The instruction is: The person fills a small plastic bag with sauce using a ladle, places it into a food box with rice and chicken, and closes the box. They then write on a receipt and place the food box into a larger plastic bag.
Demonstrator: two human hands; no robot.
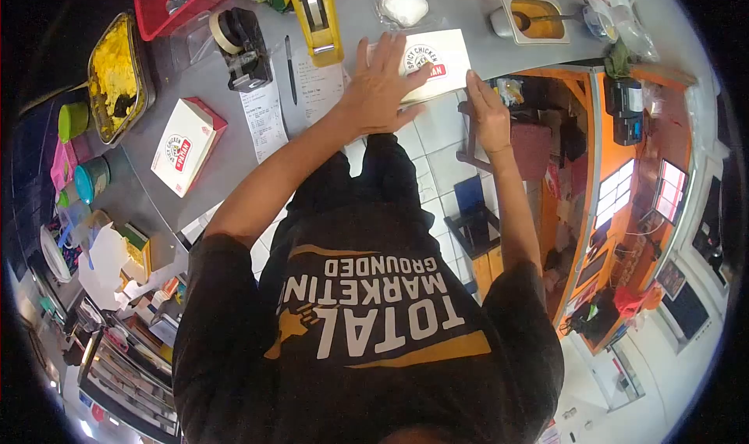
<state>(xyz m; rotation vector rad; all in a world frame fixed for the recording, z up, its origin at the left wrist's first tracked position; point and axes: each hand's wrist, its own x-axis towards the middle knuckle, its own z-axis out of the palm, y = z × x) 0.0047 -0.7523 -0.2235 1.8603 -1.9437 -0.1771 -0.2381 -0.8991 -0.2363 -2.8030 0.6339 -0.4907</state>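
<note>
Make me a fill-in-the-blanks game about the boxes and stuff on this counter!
1. The left hand lies flat on top of a white ____ printed "Spicy Chicken".
2. The right hand touches that box's ____ edge.
3. The tape dispenser near the pen is coloured ____.
4. A second box, left on the counter, has ____ sides.

Missing words: box; right; yellow; red

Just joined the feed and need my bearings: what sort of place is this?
Likely a takeaway chicken shop's packing counter. The left hand presses flat on a white box printed "Spicy Chicken", a second such box lies nearby, and receipts and a yellow tape dispenser sit on the grey counter.
</note>
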